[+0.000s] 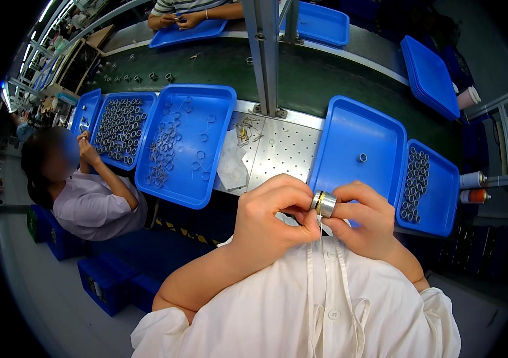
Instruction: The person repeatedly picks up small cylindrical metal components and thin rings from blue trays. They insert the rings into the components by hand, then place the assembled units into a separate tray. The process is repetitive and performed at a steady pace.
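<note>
Centrally, a small metal ring (324, 203) with a brass band is pinched between the fingers of the left hand (272, 218) and the right hand (364, 218), both clenched on it, just above the white shirt (301, 304) and in front of the worktop (284, 149). Behind it, 1 lone ring (362, 158) is seen in a blue tray (355, 128), and rows of rings are stacked in the right tray (439, 203). To the left, loose rings are scattered in a large tray (176, 185), beside which a co-worker (87, 191) is seated.

perforated metal bench (287, 152); blue trays (185, 143), white cloth (230, 164)
</note>
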The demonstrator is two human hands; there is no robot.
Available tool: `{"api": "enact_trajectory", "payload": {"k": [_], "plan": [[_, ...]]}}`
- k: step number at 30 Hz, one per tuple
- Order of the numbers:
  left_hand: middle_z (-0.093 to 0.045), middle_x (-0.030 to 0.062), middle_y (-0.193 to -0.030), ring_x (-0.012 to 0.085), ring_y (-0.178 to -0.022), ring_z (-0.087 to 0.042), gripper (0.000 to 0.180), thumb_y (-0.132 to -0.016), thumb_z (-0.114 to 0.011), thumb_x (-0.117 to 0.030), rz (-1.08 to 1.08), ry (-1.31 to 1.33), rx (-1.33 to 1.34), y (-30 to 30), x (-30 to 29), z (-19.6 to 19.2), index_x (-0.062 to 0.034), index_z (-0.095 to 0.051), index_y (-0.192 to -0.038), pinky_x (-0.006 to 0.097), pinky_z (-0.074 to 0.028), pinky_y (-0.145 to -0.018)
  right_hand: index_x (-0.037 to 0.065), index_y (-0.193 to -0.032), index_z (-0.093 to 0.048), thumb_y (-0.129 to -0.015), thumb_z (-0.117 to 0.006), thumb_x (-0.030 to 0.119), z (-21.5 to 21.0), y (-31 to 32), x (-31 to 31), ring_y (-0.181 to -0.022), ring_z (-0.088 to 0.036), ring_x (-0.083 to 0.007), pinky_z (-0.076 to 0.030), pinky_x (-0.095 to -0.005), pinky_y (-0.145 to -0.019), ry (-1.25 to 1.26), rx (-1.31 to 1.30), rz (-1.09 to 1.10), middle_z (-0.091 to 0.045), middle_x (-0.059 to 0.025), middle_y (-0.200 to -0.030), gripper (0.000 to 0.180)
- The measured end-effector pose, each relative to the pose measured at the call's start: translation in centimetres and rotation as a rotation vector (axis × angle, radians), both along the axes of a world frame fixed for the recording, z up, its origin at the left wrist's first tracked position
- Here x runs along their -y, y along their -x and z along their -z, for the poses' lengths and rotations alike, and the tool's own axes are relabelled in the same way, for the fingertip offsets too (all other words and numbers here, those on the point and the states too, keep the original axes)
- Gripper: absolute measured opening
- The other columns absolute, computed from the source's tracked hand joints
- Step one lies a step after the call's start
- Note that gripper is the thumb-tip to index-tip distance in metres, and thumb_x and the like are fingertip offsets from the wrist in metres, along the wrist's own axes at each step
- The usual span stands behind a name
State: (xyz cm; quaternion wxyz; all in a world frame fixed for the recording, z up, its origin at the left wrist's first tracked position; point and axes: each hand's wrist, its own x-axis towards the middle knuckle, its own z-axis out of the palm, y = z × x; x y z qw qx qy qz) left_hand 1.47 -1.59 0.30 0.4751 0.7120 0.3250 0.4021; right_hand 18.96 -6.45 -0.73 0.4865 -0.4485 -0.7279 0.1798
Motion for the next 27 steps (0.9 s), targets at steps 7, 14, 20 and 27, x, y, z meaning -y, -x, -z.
{"api": "enact_trajectory", "payload": {"k": [7, 14, 20, 27], "plan": [[-0.061, 0.007, -0.077, 0.0112, -0.06, -0.06, 0.016, -0.058, -0.066, 0.008, -0.053, -0.142, -0.019, -0.2, 0.0, 0.1, 0.0008, -0.06, -0.072, 0.021, -0.053, -0.056, 0.003, -0.079, -0.064, -0.06, -0.077, 0.001, 0.0, -0.1, -0.1, -0.063, -0.058, -0.0219, -0.046, -0.028, -0.053, -0.015, 0.035, -0.015, -0.06, -0.0106, -0.083, 0.023], [-0.062, 0.008, -0.08, 0.012, -0.064, -0.061, 0.017, -0.059, -0.065, 0.009, -0.033, -0.136, -0.033, -0.2, -0.4, 0.0, 0.0022, -0.061, -0.074, 0.021, -0.053, -0.058, 0.001, -0.083, -0.064, -0.063, -0.075, -0.001, 0.6, 0.0, -0.1, -0.068, -0.058, -0.0222, -0.047, -0.0278, -0.057, 0.107, -0.102, -0.003, -0.061, -0.0119, -0.087, 0.023], [-0.061, 0.0069, -0.081, 0.012, -0.06, -0.06, 0.017, -0.062, -0.068, 0.008, -0.024, -0.081, 0.027, -0.3, -0.8, -0.1, 0.001, -0.06, -0.076, 0.022, -0.051, -0.054, 0.002, -0.083, -0.063, -0.062, -0.074, -0.002, -0.4, -0.2, -0.5, -0.068, -0.058, -0.022, -0.047, -0.0288, -0.057, 0.003, 0.065, -0.003, -0.059, -0.0114, -0.089, 0.025], [-0.062, 0.0065, -0.076, 0.0143, -0.062, -0.06, 0.016, -0.057, -0.068, 0.005, -0.04, -0.205, -0.043, -0.1, -0.9, -0.3, -0.0006, -0.062, -0.071, 0.023, -0.048, -0.054, 0.002, -0.083, -0.062, -0.06, -0.074, -0.002, -0.8, -0.1, -0.7, -0.068, -0.057, -0.0216, -0.047, -0.028, -0.055, -0.081, 0.138, -0.02, -0.059, -0.0115, -0.088, 0.026]]}}
